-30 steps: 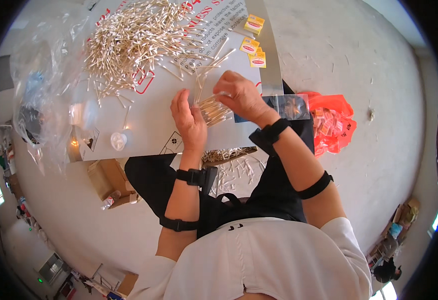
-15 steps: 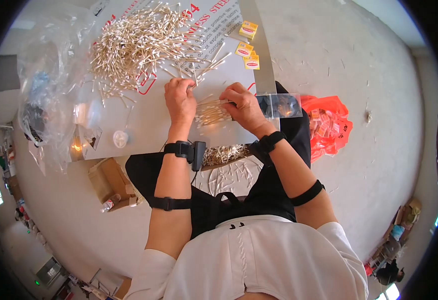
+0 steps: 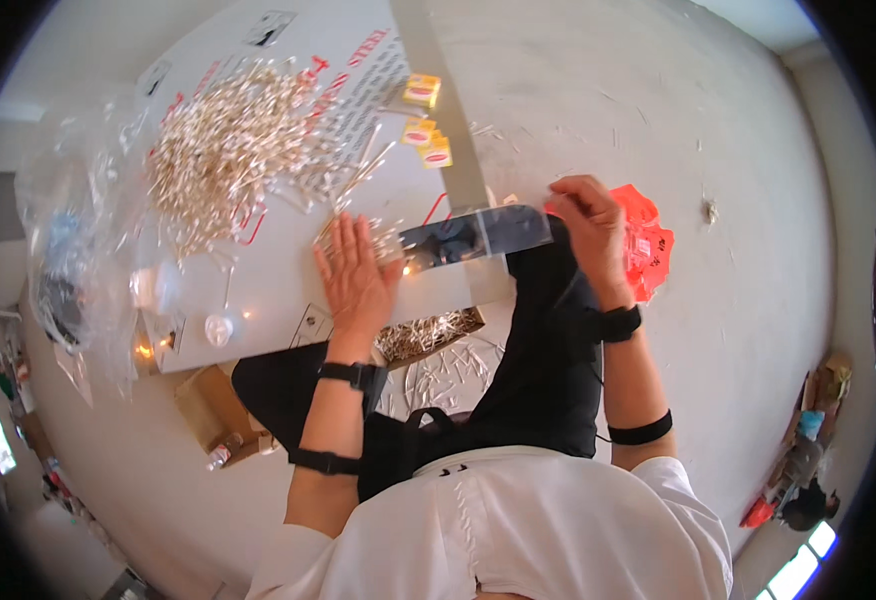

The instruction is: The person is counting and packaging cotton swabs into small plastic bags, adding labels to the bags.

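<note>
My left hand (image 3: 356, 285) lies flat on the table with its fingers extended, over a small layer of cotton swabs (image 3: 385, 240). Out past the table's right edge, my right hand (image 3: 595, 235) pinches the far end of a clear plastic bag (image 3: 503, 232). The bag stretches from beside the left hand across the edge; whether any swabs lie inside it I cannot tell. A large heap of cotton swabs (image 3: 233, 150) covers the back left of the table, with loose swabs (image 3: 363, 172) trailing toward the left hand.
Small yellow packets (image 3: 422, 90) sit near the right edge. A red plastic bag (image 3: 648, 245) is beyond my right hand. Crumpled clear plastic (image 3: 78, 220) hangs at the left, near a round white container (image 3: 219, 330). Below are a swab-filled box (image 3: 428, 336) and a cardboard box (image 3: 201, 400).
My right hand has moved right, off the table, drawing the clear bag's end with it. My left hand has gone from curled fingers to lying flat. The whole view has shifted.
</note>
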Demonstrator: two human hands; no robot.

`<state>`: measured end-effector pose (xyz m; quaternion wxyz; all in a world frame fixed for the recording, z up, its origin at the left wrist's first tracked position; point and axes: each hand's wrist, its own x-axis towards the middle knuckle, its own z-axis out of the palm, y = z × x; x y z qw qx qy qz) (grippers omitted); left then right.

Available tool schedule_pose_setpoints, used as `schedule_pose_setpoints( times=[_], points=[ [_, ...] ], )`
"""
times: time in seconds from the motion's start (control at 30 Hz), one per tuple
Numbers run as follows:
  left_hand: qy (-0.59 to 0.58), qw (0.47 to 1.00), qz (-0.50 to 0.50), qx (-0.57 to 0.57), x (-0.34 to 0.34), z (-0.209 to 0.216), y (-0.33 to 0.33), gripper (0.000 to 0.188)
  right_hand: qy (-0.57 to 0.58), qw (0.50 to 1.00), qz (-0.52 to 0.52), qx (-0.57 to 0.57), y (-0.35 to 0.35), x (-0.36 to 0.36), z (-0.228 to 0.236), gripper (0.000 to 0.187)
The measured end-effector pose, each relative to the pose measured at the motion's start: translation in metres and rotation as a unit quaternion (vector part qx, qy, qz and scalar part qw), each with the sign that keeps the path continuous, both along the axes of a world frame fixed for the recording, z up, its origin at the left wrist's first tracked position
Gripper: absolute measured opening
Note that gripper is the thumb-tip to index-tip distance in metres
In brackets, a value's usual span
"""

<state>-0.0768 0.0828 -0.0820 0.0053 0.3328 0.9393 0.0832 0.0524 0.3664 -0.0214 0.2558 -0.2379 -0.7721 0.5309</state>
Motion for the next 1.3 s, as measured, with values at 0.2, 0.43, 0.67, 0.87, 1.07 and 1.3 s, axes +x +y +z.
schedule_pose_setpoints(
  times=[0.2,0.43,0.67,0.87,1.07,1.3],
  points=[
    [-0.072,0.997,-0.014,-0.038,0.024,0.008,-0.002,0.087,-0.092,0.982,-0.115,-0.120,0.116,0.027,-0.065,0.013],
    [-0.013,0.998,0.032,-0.043,0.006,-0.001,0.011,0.079,-0.248,0.967,0.018,0.054,0.157,-0.009,-0.215,0.016],
    [-0.031,0.999,0.024,-0.032,0.005,0.000,0.016,0.076,-0.363,0.931,-0.012,0.037,0.132,-0.010,-0.367,0.011],
    [-0.062,0.989,0.117,-0.061,0.008,0.003,0.015,0.090,-0.358,0.930,-0.063,0.061,0.106,-0.012,-0.452,0.013],
    [-0.105,0.986,0.129,0.017,0.008,-0.001,0.016,0.094,-0.346,0.923,-0.139,0.092,0.097,-0.023,-0.481,0.028],
    [-0.124,0.982,0.142,-0.015,0.010,0.008,0.026,0.094,-0.389,0.896,-0.160,0.140,0.095,-0.025,-0.496,0.029]
  ],
)
